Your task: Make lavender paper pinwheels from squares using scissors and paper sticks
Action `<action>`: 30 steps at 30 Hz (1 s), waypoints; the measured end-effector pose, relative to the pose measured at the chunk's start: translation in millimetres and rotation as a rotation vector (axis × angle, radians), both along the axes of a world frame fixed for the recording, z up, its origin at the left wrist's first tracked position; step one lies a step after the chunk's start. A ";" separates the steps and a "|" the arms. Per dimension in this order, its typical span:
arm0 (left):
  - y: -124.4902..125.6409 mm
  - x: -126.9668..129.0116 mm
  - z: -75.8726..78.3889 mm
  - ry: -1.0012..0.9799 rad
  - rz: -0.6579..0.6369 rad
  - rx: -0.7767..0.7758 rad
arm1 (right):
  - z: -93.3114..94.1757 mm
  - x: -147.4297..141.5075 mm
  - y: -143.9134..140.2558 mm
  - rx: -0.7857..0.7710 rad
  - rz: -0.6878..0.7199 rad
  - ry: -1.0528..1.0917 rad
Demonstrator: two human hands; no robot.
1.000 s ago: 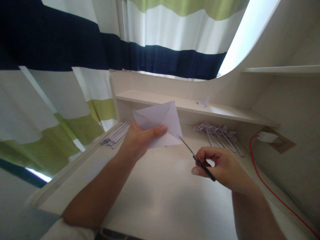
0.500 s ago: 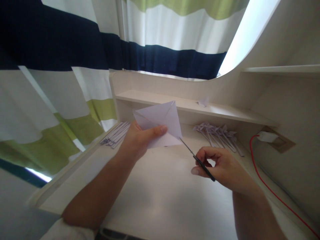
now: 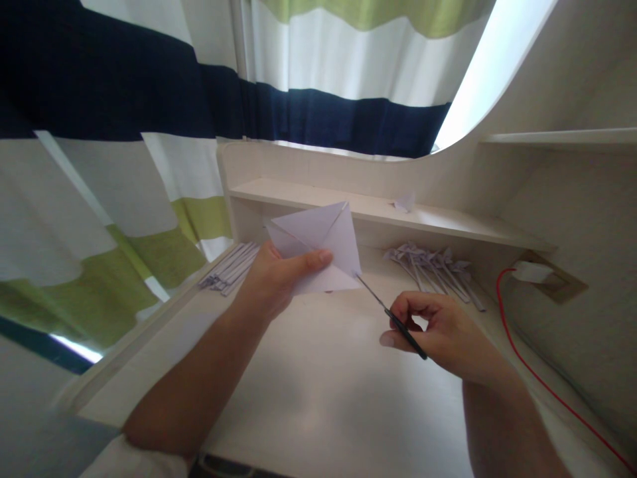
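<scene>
Curtains [image 3: 124, 99]: hanging across the left and the back, and what bold bands they're showing, navy, white and green!
Bench [image 3: 338, 385]: stretching pale and wide beneath both forearms, carrying paper pieces towards its far side.
Shelf [image 3: 448, 219]: running along the back, just above the bench.
Red cable [image 3: 507, 332]: curving down the right-hand side and leaving at the lower corner.
Bunch of headed sticks [image 3: 432, 262]: lying at the back right, under the shelf, folded paper heads crowding together and stems pointing towards the near right.
Plain paper rods [image 3: 233, 265]: lying side by side at the back left, the left hand partly covering their line.
Left hand [image 3: 279, 275]: here's the firm one, its grip closing on the paper, thumb pressing flat on the front while the fingers are hiding behind.
Right hand [image 3: 442, 332]: its grip is curling round the black handles of the scissors, thumb below, fingers bending above.
Paper square [image 3: 343, 239]: sitting in mid-air over the bench, tilting, its diagonal creases showing, and its lower right corner meeting the blades.
Scissors [image 3: 405, 335]: pointing up and left, tips touching that corner, the blades looking almost together; how deep they're biting, we cannot tell.
White plug [image 3: 531, 272]: sitting at the right wall, the cable arching away from it.
Folded paper scrap [image 3: 404, 202]: resting alone on the shelf.
</scene>
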State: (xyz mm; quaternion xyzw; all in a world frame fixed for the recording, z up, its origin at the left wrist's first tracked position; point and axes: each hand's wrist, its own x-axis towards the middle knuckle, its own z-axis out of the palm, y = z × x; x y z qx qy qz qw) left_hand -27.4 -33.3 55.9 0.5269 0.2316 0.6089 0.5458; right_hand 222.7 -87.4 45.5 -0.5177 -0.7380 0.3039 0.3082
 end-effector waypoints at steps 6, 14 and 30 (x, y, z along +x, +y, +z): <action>-1.0 1.7 0.8 -0.020 0.026 -0.005 | -0.9 -0.3 1.8 -0.020 0.016 0.044; -1.4 3.4 1.0 -0.044 0.034 -0.006 | 0.1 -1.8 0.8 -0.019 0.013 0.067; 1.7 -1.3 1.8 -0.016 0.059 0.018 | -2.4 9.0 6.2 -0.071 0.071 -0.046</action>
